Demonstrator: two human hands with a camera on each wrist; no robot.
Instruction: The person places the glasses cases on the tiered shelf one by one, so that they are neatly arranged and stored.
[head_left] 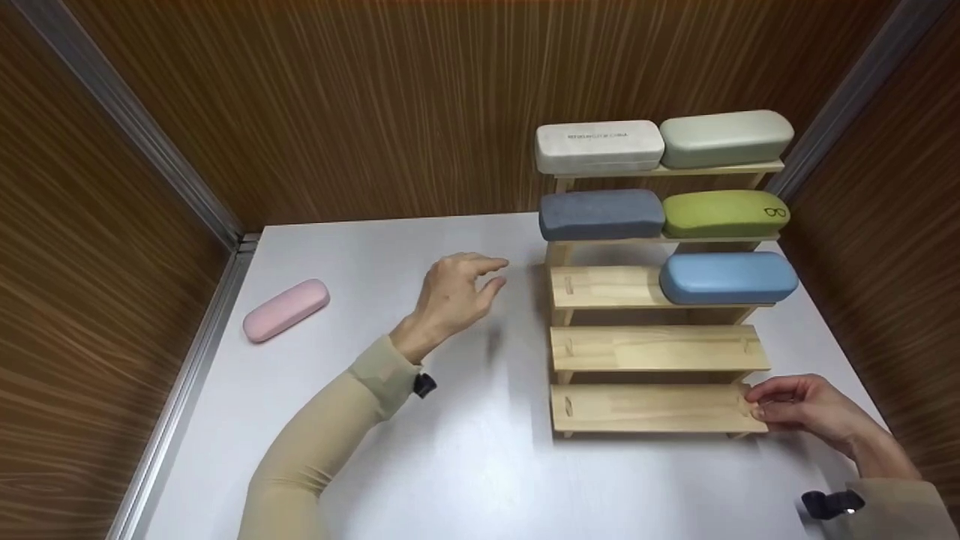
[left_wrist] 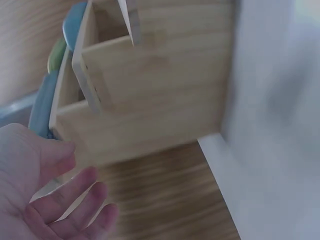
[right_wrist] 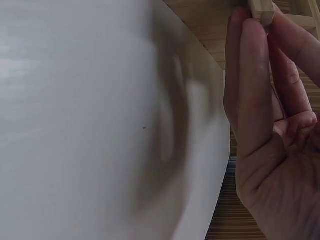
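A stepped wooden rack (head_left: 645, 409) stands on the right half of the white table. My right hand (head_left: 817, 412) pinches the right end of its lowest shelf; the right wrist view has the shelf's end (right_wrist: 262, 11) between thumb and fingers. Left of the rack, my left hand (head_left: 454, 296) is in the air, holding nothing, its fingers loosely bent and the thumb apart. A light blue glasses case (head_left: 731, 277) sits on the right of the middle shelf. Above it are a grey-blue case (head_left: 602, 214) and a lime case (head_left: 726, 213).
On the top shelf sit a whitish case (head_left: 598, 146) with lettering and a pale green case (head_left: 726, 139). A pink case (head_left: 286, 310) lies on the table (head_left: 480, 457) at the left. Wood-patterned walls (head_left: 337, 112) enclose the back and both sides.
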